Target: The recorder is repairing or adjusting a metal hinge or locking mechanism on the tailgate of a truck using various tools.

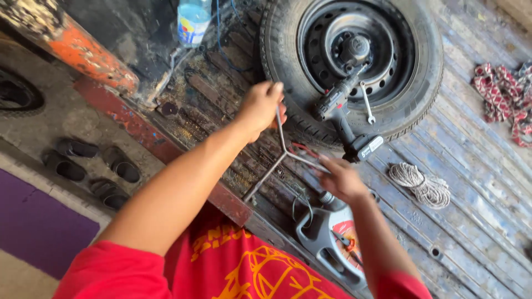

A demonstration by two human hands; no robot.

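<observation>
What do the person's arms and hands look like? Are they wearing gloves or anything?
No gloves. Both hands are bare: the left hand and the right hand. The arms are bare too, up to short red sleeves near the shoulders. The sleeves belong to a red shirt with a yellow-orange printed design on the front. No watch or rings show.

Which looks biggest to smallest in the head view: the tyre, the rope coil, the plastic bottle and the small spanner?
1. Tyre, by far the largest.
2. Rope coil.
3. Plastic bottle, though the frame cuts off its top, so its place against the rope is unsure.
4. Spanner, lying on the wheel.
</observation>
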